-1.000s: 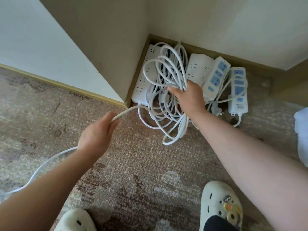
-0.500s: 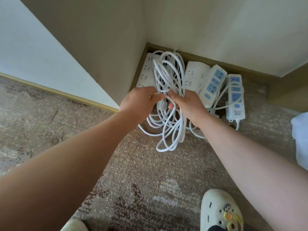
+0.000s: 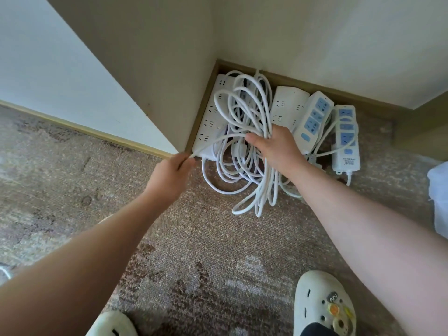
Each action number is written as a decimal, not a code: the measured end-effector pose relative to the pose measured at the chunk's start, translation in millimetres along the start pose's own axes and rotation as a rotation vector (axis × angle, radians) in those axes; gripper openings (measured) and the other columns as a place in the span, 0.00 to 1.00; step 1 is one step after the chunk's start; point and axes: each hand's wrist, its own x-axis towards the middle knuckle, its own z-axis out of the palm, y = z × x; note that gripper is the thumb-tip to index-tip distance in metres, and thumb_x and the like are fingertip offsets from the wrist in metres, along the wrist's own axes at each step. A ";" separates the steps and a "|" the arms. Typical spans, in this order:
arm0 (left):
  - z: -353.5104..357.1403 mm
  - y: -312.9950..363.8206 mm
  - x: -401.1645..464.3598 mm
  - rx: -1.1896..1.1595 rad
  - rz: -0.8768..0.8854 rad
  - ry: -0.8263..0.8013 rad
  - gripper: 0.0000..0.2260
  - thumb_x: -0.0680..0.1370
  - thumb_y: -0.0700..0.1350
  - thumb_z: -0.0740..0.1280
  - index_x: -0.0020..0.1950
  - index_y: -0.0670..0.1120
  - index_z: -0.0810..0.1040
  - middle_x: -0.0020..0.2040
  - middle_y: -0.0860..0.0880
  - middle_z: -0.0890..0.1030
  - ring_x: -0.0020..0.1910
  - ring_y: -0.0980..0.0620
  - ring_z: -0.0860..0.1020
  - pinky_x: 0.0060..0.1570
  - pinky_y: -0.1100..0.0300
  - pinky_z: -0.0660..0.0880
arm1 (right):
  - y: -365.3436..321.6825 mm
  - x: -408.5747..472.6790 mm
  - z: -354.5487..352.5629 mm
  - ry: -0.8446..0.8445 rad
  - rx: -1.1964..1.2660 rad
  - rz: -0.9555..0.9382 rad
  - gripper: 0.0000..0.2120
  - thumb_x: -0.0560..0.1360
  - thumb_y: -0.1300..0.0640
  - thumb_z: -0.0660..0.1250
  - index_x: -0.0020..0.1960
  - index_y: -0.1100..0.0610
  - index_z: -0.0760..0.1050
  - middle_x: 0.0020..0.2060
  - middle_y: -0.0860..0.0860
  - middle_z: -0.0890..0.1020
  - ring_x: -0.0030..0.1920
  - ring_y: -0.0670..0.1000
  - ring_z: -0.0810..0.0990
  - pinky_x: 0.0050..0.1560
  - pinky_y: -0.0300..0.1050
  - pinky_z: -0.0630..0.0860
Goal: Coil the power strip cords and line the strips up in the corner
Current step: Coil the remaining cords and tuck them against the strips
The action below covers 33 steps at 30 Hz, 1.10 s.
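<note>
- Slack from the white round power cord (image 3: 244, 122) has been drawn out left of the corner again, pinched by the left hand (image 3: 169, 175).
- Loops are kept gripped by the right hand (image 3: 274, 149); another wrap is likely due.

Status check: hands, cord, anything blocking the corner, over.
Right hand grips the coiled cord bundle over the corner. Left hand pinches the loose cord end. Four power strips lined along the baseboard. Leftmost strip partly under the coil.
</note>
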 end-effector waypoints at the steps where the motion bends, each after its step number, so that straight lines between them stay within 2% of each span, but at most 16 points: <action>1: 0.0 -12.9 -9.7 -0.033 -0.015 -0.016 0.10 0.82 0.48 0.58 0.45 0.50 0.77 0.29 0.52 0.73 0.24 0.55 0.67 0.24 0.61 0.65 | 0.7 0.4 1.3 0.021 -0.009 0.002 0.10 0.76 0.50 0.71 0.38 0.48 0.75 0.29 0.45 0.74 0.24 0.37 0.71 0.27 0.29 0.68; 4: 4.8 -48.6 -44.4 -0.024 -0.058 -0.059 0.10 0.82 0.50 0.57 0.50 0.53 0.77 0.30 0.51 0.74 0.25 0.54 0.68 0.25 0.59 0.66 | 3.2 0.6 4.7 0.050 -0.042 0.005 0.13 0.75 0.48 0.72 0.38 0.54 0.74 0.27 0.48 0.70 0.22 0.41 0.66 0.23 0.34 0.66; 8: 7.0 -72.2 -77.1 0.063 -0.144 -0.091 0.11 0.82 0.50 0.57 0.54 0.51 0.78 0.30 0.51 0.73 0.25 0.54 0.69 0.25 0.60 0.66 | 7.3 0.3 5.6 0.116 -0.098 0.033 0.15 0.74 0.47 0.73 0.36 0.53 0.72 0.26 0.48 0.71 0.21 0.40 0.67 0.22 0.34 0.65; 10: 6.0 -54.2 -65.8 0.013 -0.151 -0.058 0.12 0.82 0.51 0.56 0.55 0.49 0.78 0.31 0.50 0.75 0.24 0.55 0.68 0.23 0.61 0.66 | 8.0 -0.1 7.0 0.134 -0.160 0.032 0.17 0.74 0.47 0.73 0.36 0.54 0.70 0.28 0.50 0.72 0.25 0.45 0.70 0.26 0.40 0.67; 12: 6.0 -16.8 -39.9 -0.032 -0.052 -0.004 0.13 0.82 0.52 0.56 0.53 0.48 0.78 0.31 0.51 0.76 0.23 0.57 0.68 0.22 0.63 0.66 | 7.2 -0.9 7.2 0.116 -0.181 0.030 0.18 0.74 0.46 0.72 0.36 0.55 0.69 0.28 0.50 0.71 0.26 0.48 0.70 0.28 0.41 0.67; 14: 7.3 28.4 -11.7 -0.046 0.078 0.008 0.14 0.83 0.52 0.55 0.51 0.48 0.78 0.27 0.54 0.74 0.18 0.61 0.65 0.18 0.67 0.63 | 5.1 -2.1 6.8 0.059 -0.197 0.019 0.16 0.75 0.46 0.71 0.41 0.58 0.74 0.30 0.52 0.75 0.29 0.49 0.73 0.30 0.41 0.68; 16: 11.9 62.0 11.6 -0.058 0.137 0.005 0.14 0.83 0.51 0.55 0.51 0.48 0.78 0.25 0.55 0.70 0.16 0.60 0.63 0.18 0.66 0.62 | 4.4 -2.4 6.1 0.040 -0.203 0.003 0.11 0.77 0.48 0.69 0.42 0.55 0.77 0.33 0.51 0.78 0.33 0.48 0.77 0.33 0.41 0.70; 20: 23.2 56.3 24.8 -0.066 0.016 -0.013 0.14 0.83 0.50 0.55 0.54 0.45 0.78 0.30 0.51 0.74 0.22 0.56 0.66 0.22 0.63 0.64 | 9.1 0.7 7.8 0.119 -0.196 0.063 0.12 0.78 0.49 0.67 0.40 0.54 0.75 0.31 0.51 0.77 0.31 0.50 0.76 0.31 0.42 0.70; 23: 25.6 12.3 -1.2 -0.043 -0.079 0.013 0.12 0.83 0.50 0.54 0.49 0.49 0.75 0.33 0.50 0.76 0.27 0.54 0.71 0.22 0.66 0.64 | 12.0 2.9 8.5 0.169 -0.193 0.094 0.16 0.78 0.49 0.67 0.35 0.50 0.67 0.27 0.47 0.71 0.26 0.47 0.69 0.27 0.40 0.64; 25: 22.9 -17.9 -28.3 -0.043 -0.114 -0.001 0.09 0.83 0.49 0.55 0.49 0.51 0.74 0.34 0.50 0.76 0.29 0.53 0.72 0.25 0.62 0.66 | 11.9 3.3 8.8 0.183 -0.197 0.089 0.17 0.78 0.49 0.67 0.34 0.50 0.65 0.28 0.47 0.70 0.26 0.47 0.68 0.27 0.40 0.63; 28: 15.0 -39.3 -55.9 -0.012 -0.163 -0.028 0.08 0.82 0.46 0.59 0.48 0.49 0.76 0.35 0.48 0.79 0.32 0.46 0.76 0.31 0.54 0.72 | 10.4 0.7 10.6 0.195 -0.227 0.089 0.17 0.78 0.48 0.68 0.34 0.50 0.65 0.28 0.46 0.69 0.26 0.45 0.68 0.25 0.37 0.61; 30: 13.5 -20.4 -50.0 -0.061 -0.154 0.043 0.10 0.82 0.46 0.59 0.44 0.50 0.77 0.34 0.48 0.79 0.29 0.50 0.75 0.27 0.57 0.70 | 10.6 -1.2 12.6 0.186 -0.225 0.067 0.15 0.77 0.49 0.69 0.36 0.52 0.68 0.29 0.47 0.71 0.26 0.46 0.69 0.26 0.36 0.63; 32: 15.5 21.2 -28.8 -0.067 -0.052 0.120 0.13 0.82 0.47 0.59 0.38 0.51 0.75 0.31 0.50 0.78 0.23 0.58 0.70 0.23 0.64 0.66 | 9.9 -2.2 13.7 0.159 -0.216 0.047 0.15 0.77 0.49 0.69 0.38 0.55 0.71 0.29 0.48 0.72 0.28 0.48 0.70 0.29 0.41 0.66; 33: 18.2 44.1 -15.8 -0.062 0.008 0.128 0.14 0.82 0.47 0.59 0.36 0.50 0.74 0.30 0.50 0.77 0.23 0.59 0.69 0.22 0.65 0.66 | 8.4 -2.7 13.1 0.141 -0.217 0.037 0.15 0.77 0.47 0.69 0.38 0.54 0.71 0.30 0.48 0.73 0.29 0.48 0.71 0.31 0.42 0.65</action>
